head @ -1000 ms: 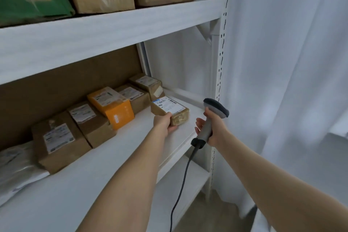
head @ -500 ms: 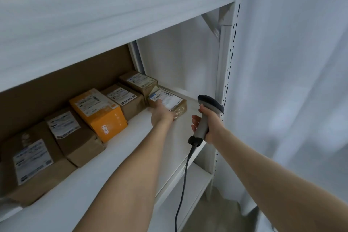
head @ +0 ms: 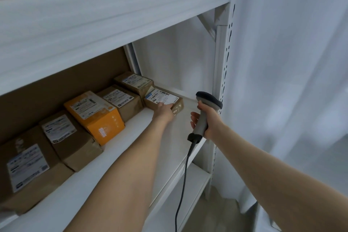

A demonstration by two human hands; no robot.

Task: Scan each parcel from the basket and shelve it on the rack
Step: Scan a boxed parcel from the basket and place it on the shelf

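Left hand [head: 163, 112] is right out at full stretch, fingers laid over the label and holding the near end of the parcel [head: 166, 98]. The parcel sits flat on the shelf [head: 131, 156], label up, dead ahead of that hand and tucked against the last brown box [head: 131, 83] in the row. Its long side seems to run across the shelf, a touch askew to its neighbours. To the left of the row stands the orange box [head: 94, 117]. Right hand [head: 208, 120] is wrapped round the scanner [head: 205, 111], held upright just beside the parcel, nothing between them. The rack post [head: 219, 81] stands close on the right, and the cable [head: 181, 184] trails down. Letting go looks like the next call, and the withdrawal path is open.
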